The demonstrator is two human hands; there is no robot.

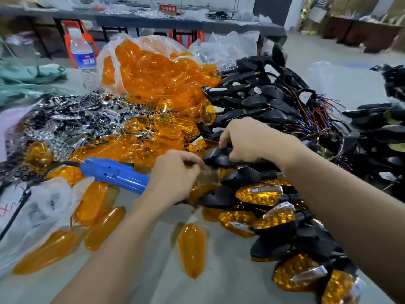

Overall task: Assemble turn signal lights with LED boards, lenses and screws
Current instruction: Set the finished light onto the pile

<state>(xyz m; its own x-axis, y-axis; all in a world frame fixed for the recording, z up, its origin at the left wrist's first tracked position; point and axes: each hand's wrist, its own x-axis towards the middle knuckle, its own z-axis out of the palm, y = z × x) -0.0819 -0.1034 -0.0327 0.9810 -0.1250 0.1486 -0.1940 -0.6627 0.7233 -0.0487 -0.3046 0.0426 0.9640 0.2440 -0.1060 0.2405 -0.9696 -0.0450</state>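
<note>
My left hand [173,176] grips the blue electric screwdriver [114,173], whose body sticks out to the left. My right hand [247,139] grips a black turn signal housing [217,156] just right of the left hand; the two hands almost touch. The screwdriver's tip is hidden behind my left hand. Finished lights with amber lenses [258,195] and black backs lie piled in front of my right arm. Loose amber lenses [191,249] lie on the grey table near me.
An open plastic bag of amber lenses [153,69] stands at the back middle. Chrome reflectors [72,121] heap at the left, wired black housings [274,99] at the right. A water bottle [84,60] stands far left. A white plastic bag [43,205] lies at the near left.
</note>
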